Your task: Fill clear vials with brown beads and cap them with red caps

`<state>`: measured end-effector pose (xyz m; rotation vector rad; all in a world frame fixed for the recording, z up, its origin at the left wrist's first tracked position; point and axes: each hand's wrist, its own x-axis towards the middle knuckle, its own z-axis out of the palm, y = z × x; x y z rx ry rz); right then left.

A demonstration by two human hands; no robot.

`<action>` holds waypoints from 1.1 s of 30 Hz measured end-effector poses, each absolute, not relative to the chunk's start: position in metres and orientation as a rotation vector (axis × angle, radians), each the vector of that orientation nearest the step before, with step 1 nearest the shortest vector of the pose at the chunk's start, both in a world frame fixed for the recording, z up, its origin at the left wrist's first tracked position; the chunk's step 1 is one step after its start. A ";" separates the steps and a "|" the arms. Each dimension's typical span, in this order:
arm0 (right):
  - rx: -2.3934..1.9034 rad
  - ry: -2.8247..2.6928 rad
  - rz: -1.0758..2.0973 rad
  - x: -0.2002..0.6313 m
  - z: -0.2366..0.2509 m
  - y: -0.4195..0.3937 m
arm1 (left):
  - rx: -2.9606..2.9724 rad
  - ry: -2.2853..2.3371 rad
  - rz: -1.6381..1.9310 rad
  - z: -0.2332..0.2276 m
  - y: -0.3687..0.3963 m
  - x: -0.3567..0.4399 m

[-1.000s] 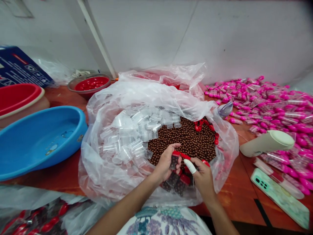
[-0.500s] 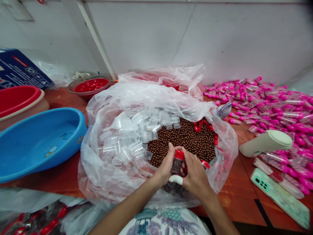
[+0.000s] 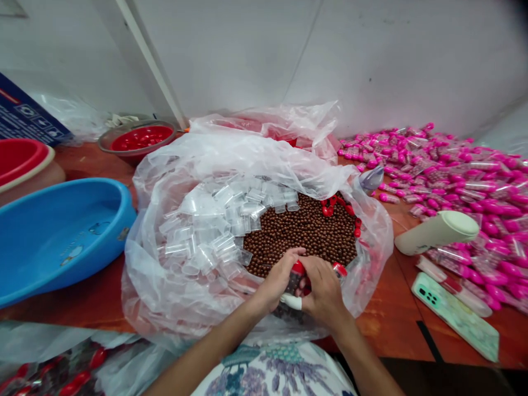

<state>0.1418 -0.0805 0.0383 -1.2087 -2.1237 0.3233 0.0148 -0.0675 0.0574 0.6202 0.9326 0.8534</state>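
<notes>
Place: a small hand-packing workshop, not a factory line.
Bench: a worn wooden table (image 3: 396, 324) set against a bare white wall (image 3: 371, 60).
Bulk stock: a clear plastic bag (image 3: 165, 286) heaped with brown sweet balls (image 3: 305, 231) and empty clear tubes (image 3: 214, 225).
Finished goods: a loose pile of pink-capped tubes (image 3: 462, 181) across the table's right side.
Sorting vessels: a blue tub (image 3: 53, 236), a red tub (image 3: 20, 159) and a bowl of red caps (image 3: 140, 137).
Packaging: a printed blue carton (image 3: 25, 118) by the wall.
Informal touches: a phone (image 3: 456, 316) and a cream bottle (image 3: 437, 234) lying among the stock.
</notes>
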 end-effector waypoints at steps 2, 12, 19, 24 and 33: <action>-1.195 -2.153 0.375 0.144 0.040 -0.082 | 0.654 0.932 0.855 0.058 -0.069 0.012; -1.360 -2.453 0.383 0.235 0.026 -0.068 | 0.829 1.215 0.848 0.064 -0.076 -0.038; -1.373 -2.408 0.494 0.242 0.008 -0.080 | 0.614 1.135 0.833 0.043 -0.099 -0.038; -1.440 -2.205 0.499 0.238 0.000 -0.087 | 0.493 0.989 0.818 0.041 -0.108 -0.041; -1.504 -1.830 0.918 0.218 0.019 -0.106 | 0.645 1.227 0.958 0.037 -0.132 -0.054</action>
